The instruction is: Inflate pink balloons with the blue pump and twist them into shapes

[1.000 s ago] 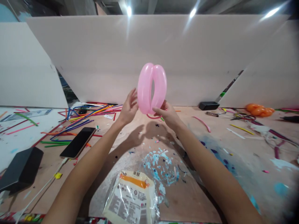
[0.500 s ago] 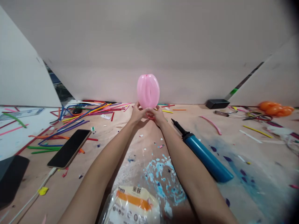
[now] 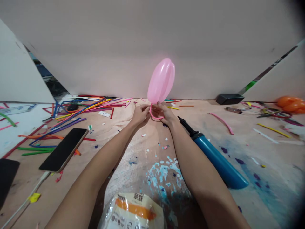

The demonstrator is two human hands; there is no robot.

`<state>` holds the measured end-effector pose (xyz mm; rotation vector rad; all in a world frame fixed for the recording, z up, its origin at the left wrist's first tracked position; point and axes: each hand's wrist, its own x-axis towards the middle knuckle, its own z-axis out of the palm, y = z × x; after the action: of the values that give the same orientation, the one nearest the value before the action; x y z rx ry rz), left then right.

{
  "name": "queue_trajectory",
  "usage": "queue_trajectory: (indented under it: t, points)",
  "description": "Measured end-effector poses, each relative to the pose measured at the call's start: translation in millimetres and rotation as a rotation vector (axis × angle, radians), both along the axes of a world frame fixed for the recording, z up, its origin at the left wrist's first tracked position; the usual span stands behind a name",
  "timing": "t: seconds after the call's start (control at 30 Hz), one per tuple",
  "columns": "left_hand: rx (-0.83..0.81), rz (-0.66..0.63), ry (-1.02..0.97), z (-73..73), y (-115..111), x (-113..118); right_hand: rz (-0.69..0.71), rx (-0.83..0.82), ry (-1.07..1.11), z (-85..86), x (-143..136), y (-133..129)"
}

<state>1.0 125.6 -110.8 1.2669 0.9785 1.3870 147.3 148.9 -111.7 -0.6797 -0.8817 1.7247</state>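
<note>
Rising tilted above both hands' [image 3: 153, 114] apparent grip, pink balloon [image 3: 161, 80].

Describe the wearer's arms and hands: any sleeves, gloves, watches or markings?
Both forearms are bare up to the bottom edge of the picture, with no sleeves in view. The left hand and the right hand wear no gloves. No watch, bracelet, ring or marking shows on either wrist or arm. The fingers are too small in the picture to tell nail details.

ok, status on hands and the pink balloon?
Left hand and right hand both pinching the base of the pink balloon. Balloon folded, tilted right. Blue pump beside right forearm, not obstructing.
</note>
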Motion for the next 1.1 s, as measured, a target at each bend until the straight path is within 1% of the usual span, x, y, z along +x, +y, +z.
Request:
queue_trajectory:
  t: [0.1, 0.23, 0.3, 0.47, 0.57, 0.63, 0.77, 0.9, 0.97, 1.0, 1.07, 1.1]
  points:
    - [-0.013, -0.057, -0.108, 4.9, -9, -1, 0.01, 0.043, -0.034, 2.0, -7, -6]
    - [-0.042, -0.085, -0.226, 5.7, -16, -2, -0.05, 0.052, -0.008, 6.6, -9, -13]
    - [-0.021, -0.114, -0.204, 3.5, -16, -4, -0.07, 0.024, 0.026, 8.5, -9, -16]
    - [0.018, -0.223, -0.059, -3.1, -12, -6, -0.134, -0.062, 0.161, 9.9, -6, -20]
    - [0.009, -0.217, -0.021, -5.0, -11, -7, -0.218, -0.176, 0.221, 11.6, -2, -19]
    - [-0.008, -0.185, -0.008, -5.0, -12, -7, -0.244, -0.22, 0.227, 13.9, 3, -18]
    - [-0.043, -0.126, -0.036, -3.6, -16, -6, -0.217, -0.204, 0.191, 18.3, 4, -20]
    - [-0.081, -0.102, -0.052, -3.5, -17, -6, -0.274, -0.168, 0.171, 22.2, -11, -23]
    - [-0.054, -0.082, -0.021, -4.0, -15, -8, -0.283, -0.126, 0.15, 30.6, -15, -24]
    - [-0.04, -0.074, -0.007, -4.0, -14, -9, -0.274, -0.098, 0.14, 38.2, -15, -24]
    - [-0.027, -0.073, 0.016, -3.9, -13, -10, -0.288, -0.035, 0.142, 61.0, -7, -24]
    - [-0.019, -0.073, 0.028, -3.8, -13, -11, -0.332, 0.01, 0.156, 75.3, 0, -24]
